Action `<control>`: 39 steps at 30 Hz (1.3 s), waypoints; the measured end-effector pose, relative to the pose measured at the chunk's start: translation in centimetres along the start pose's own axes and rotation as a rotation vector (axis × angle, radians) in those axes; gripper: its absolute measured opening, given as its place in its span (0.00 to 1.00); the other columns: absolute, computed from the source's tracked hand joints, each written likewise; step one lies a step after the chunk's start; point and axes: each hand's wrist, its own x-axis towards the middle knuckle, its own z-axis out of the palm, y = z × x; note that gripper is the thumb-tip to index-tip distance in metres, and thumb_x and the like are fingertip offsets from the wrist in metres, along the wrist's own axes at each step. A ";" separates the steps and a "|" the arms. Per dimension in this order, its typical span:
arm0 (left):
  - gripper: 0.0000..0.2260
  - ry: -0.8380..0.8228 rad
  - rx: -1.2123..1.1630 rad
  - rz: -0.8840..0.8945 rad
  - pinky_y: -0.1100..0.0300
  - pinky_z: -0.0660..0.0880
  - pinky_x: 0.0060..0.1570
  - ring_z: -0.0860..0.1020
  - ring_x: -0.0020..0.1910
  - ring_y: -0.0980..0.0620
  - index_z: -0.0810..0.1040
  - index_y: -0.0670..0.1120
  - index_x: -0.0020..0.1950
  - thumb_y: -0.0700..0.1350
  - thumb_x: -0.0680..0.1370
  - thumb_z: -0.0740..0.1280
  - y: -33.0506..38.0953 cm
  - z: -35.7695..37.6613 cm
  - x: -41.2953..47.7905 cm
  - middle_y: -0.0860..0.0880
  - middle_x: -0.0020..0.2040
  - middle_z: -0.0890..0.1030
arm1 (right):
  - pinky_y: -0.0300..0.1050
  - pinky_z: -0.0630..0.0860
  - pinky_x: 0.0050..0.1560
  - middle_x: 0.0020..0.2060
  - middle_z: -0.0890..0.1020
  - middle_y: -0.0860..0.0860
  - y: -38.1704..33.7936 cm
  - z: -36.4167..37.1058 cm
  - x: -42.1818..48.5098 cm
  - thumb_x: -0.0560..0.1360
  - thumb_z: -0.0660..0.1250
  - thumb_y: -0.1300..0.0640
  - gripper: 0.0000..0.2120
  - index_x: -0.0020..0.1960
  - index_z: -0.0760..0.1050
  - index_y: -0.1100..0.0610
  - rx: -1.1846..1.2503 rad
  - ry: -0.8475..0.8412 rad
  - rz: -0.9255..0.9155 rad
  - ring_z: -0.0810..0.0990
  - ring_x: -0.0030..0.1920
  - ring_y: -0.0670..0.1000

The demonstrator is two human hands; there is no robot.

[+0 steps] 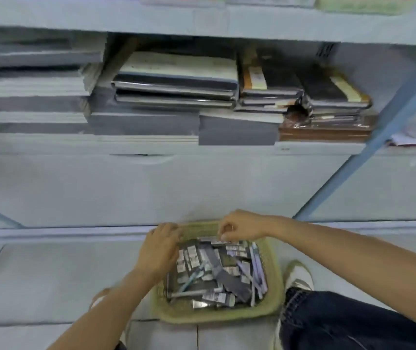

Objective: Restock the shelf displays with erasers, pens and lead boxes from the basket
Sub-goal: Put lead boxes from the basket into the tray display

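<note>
A green woven basket sits on the tiled floor below me, filled with several small lead boxes, pens and a long grey strip. My left hand reaches over the basket's far left corner, fingers curled down at the rim; whether it holds anything is hidden. My right hand hovers over the far edge and pinches a small white-labelled box at the top of the pile.
A grey shelf unit rises ahead, its lower shelf stacked with wrapped notebooks and brown folders. A blue diagonal brace runs at the right. My white shoe and jeans-clad knee flank the basket's right side.
</note>
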 end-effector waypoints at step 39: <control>0.07 -0.013 -1.151 -0.479 0.40 0.80 0.47 0.83 0.44 0.41 0.77 0.51 0.56 0.45 0.82 0.61 -2.6 5.6 -1.9 0.42 0.45 0.84 | 0.45 0.74 0.47 0.48 0.80 0.49 4.5 14.4 7.5 0.70 0.75 0.48 0.18 0.54 0.74 0.55 0.199 0.008 0.373 0.79 0.50 0.52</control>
